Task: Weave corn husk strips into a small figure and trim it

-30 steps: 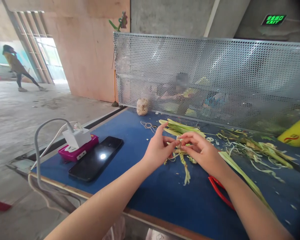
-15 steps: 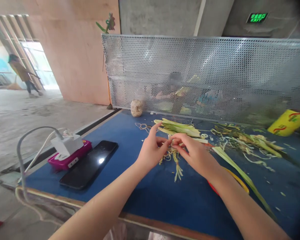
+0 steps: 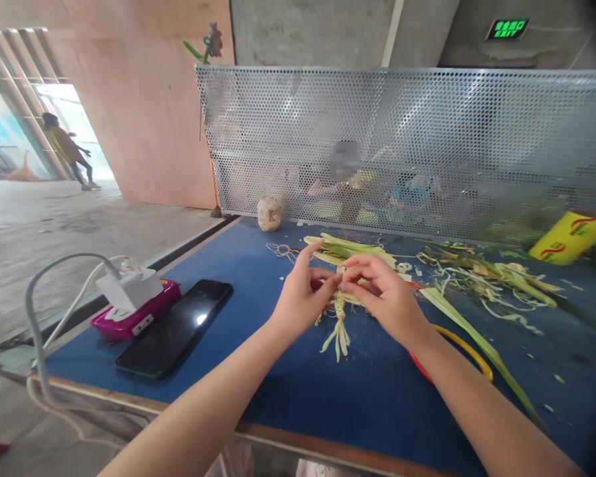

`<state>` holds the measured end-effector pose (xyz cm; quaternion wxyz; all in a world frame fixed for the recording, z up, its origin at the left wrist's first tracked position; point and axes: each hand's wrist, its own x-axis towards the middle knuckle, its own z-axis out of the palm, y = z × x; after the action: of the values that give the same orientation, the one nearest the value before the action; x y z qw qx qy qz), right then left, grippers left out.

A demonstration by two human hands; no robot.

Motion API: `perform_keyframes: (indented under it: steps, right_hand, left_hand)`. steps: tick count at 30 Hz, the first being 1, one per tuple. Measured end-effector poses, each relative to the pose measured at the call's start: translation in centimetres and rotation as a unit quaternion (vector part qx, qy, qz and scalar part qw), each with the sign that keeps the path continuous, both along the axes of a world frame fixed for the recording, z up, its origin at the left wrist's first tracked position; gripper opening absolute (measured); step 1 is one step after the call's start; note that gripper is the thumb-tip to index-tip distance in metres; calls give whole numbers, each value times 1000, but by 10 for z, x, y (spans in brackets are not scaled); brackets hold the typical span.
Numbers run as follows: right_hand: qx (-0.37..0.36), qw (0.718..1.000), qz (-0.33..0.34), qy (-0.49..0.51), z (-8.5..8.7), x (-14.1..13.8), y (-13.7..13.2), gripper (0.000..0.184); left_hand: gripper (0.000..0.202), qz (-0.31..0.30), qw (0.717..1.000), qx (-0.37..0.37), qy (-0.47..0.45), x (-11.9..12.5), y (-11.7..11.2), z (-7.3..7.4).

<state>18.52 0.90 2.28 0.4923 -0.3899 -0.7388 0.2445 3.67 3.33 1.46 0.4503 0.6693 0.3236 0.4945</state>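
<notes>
Over the middle of the blue table, my left hand [image 3: 302,291] and my right hand [image 3: 381,291] meet fingertip to fingertip. Both pinch the top of a small braided piece of pale green plant strips [image 3: 340,313]. Its lower end hangs down and fans out into several loose tips. My left index finger points up, away from the pinch. Fingers hide the upper part of the braid. Just behind the hands lie broad pale green leaves [image 3: 350,248]. Under my right forearm is a red and yellow ring-shaped thing [image 3: 464,344], partly covered.
A black phone [image 3: 176,328] and a purple power strip [image 3: 134,318] with a white charger lie left. Plant scraps [image 3: 496,278], a long leaf [image 3: 481,351] and a yellow roll [image 3: 571,238] are right. A perforated metal screen [image 3: 402,146] stands behind; a person [image 3: 69,149] is far left.
The braided piece has swung slightly left, and its fanned tips now spread wider. My right fingers have shifted a little around the pinch. The distant person has moved right.
</notes>
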Motion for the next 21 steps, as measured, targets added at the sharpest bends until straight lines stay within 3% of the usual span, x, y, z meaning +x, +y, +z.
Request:
perform_keyframes:
  steps: [8,14,17,21]
  right_hand:
    - [-126,989,-6,83,6,-3,-1,27]
    - [-188,975,16,114,4,-2,2,33]
    - [-223,967,27,119,0,1,5,34]
    - [-236,964,-3,125,-3,5,8,36]
  left_hand:
    - [64,51,997,47,38,-1,0,1]
    - [66,128,973,179,71,-3,-3,4]
    - [70,91,954,252,133,-8,-6,9]
    - [75,66,933,277,218,-12,-5,10]
